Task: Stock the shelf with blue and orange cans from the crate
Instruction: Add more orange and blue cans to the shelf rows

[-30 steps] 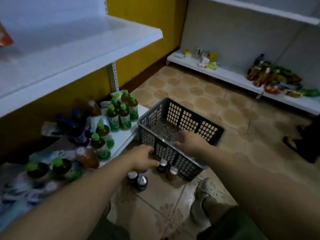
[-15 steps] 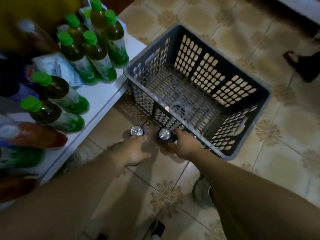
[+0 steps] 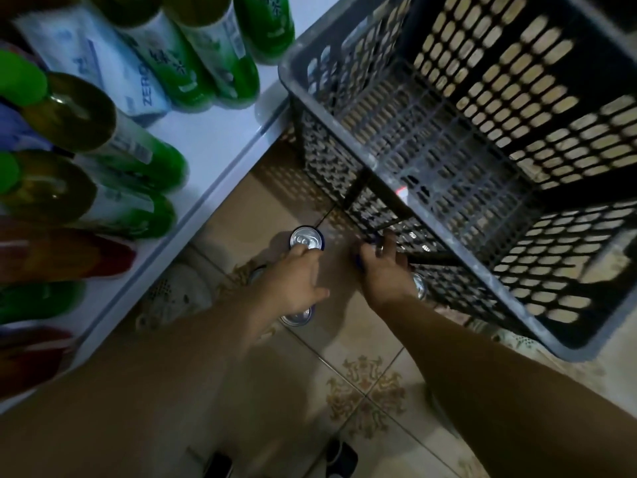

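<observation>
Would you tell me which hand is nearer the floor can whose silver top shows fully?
Left. The left hand touches the near rim of that can; the right hand is apart, to its right beside the crate.

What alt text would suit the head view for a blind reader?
Two hands reach down to a tiled floor: the left hand touches a silver-topped can, the right hand curls over a blue can. A grey crate and bottle-stocked shelf flank them.
</observation>
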A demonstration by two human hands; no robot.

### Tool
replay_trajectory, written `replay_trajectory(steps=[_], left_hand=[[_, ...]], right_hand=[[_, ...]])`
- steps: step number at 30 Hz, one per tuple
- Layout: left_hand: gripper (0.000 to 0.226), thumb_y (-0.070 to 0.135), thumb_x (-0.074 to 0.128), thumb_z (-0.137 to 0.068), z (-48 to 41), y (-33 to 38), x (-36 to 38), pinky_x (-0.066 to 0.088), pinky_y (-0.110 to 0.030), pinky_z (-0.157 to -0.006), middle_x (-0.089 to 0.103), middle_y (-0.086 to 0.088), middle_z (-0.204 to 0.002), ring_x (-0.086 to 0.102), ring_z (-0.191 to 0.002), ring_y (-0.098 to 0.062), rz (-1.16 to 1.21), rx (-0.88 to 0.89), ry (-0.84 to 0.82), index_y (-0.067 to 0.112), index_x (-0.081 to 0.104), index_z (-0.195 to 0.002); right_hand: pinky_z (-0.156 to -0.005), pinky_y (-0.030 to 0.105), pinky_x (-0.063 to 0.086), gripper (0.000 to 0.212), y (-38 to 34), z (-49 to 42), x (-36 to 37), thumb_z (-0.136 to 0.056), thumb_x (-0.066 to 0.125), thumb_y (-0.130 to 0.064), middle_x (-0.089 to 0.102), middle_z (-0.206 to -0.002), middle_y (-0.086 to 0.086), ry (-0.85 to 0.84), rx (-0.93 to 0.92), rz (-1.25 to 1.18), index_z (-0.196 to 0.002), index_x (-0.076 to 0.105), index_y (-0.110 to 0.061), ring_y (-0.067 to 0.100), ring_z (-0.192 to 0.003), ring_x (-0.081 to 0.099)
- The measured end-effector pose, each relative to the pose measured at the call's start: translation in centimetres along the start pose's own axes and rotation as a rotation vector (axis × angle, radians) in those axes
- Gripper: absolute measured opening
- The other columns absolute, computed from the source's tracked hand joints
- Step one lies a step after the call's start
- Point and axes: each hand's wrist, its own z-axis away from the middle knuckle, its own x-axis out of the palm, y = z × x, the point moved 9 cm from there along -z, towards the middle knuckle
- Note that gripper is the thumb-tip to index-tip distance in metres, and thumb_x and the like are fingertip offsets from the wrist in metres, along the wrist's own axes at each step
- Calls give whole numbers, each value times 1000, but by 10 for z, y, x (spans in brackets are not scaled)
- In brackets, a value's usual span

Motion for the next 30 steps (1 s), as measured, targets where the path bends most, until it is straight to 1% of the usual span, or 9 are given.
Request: replay_trajectory(steps=[5, 8, 11, 15, 18, 21, 24, 27, 30], left_hand=[[81, 41, 72, -78, 7, 3, -4, 37, -42, -106, 31, -6, -149, 38, -132, -28, 35, -21, -28, 22, 32, -146], [77, 35, 72, -77, 29, 21, -19, 40, -38, -99, 36, -4, -143, 42, -128, -27, 112, 8, -23, 24, 33, -143], [82, 31, 72, -77, 66, 38, -52, 36, -27, -86, 37, 1, -141, 44, -124, -23, 158, 39, 47, 26, 28, -146], [96, 23, 81, -66, 133, 55, -110, 43, -37, -103, 38, -1, -143, 46, -127, -20, 353, 130, 166, 24, 28, -147], [86, 19, 85, -61, 189, 64, -156, 50, -37, -95, 56, 0, -127, 59, -113, -17, 462, 212, 249, 23, 42, -135], [76, 7, 85, -64, 254, 68, -201, 53, -22, -81, 62, 5, -108, 63, -94, -8, 585, 239, 363, 19, 47, -128], [68, 2, 80, -69, 325, 67, -241, 50, -12, -68, 61, 1, -111, 60, -90, -5, 690, 280, 489, 16, 47, -127], [68, 9, 78, -73, 400, 56, -273, 51, -23, -78, 61, 0, -119, 61, -102, -12, 716, 310, 597, 19, 46, -131], [61, 14, 78, -75, 476, 37, -301, 50, -32, -88, 62, 1, -120, 61, -105, -13, 694, 339, 718, 25, 47, -125]], right_hand=[[-86, 43, 49, 40, -11, 18, -24, -94, 54, -28, 30, -140, 14, 40, -108, -27, -130, 35, -25, 38, -112, 49], [-82, 44, 52, 44, -26, 49, -56, -92, 57, -39, 37, -132, 8, 97, -183, -120, -130, 38, -28, 31, -101, 56], [-83, 39, 53, 51, -47, 92, -98, -89, 61, -42, 38, -130, 0, 159, -273, -237, -133, 38, -32, 23, -103, 57], [-86, 32, 49, 53, -70, 158, -169, -86, 64, -43, 43, -132, -5, 293, -286, -479, -134, 40, -34, 14, -108, 54], [-73, 17, 43, 54, -88, 216, -222, -84, 68, -35, 51, -124, -7, 440, -256, -772, -131, 43, -31, 8, -103, 55], [-70, 8, 44, 60, -120, 275, -271, -80, 74, -31, 53, -116, -11, 547, -334, -980, -132, 45, -28, -4, -93, 56], [-87, 22, 53, 63, -171, 324, -305, -76, 79, -30, 56, -120, -8, 488, -514, -987, -131, 48, -33, 5, -101, 60], [-89, 39, 56, 74, -221, 375, -331, -63, 79, -44, 59, -120, -8, 467, -653, -960, -128, 45, -42, 10, -102, 64], [-88, 39, 56, 82, -276, 433, -354, -64, 79, -42, 57, -122, -7, 511, -790, -916, -136, 39, -38, 13, -102, 64]])
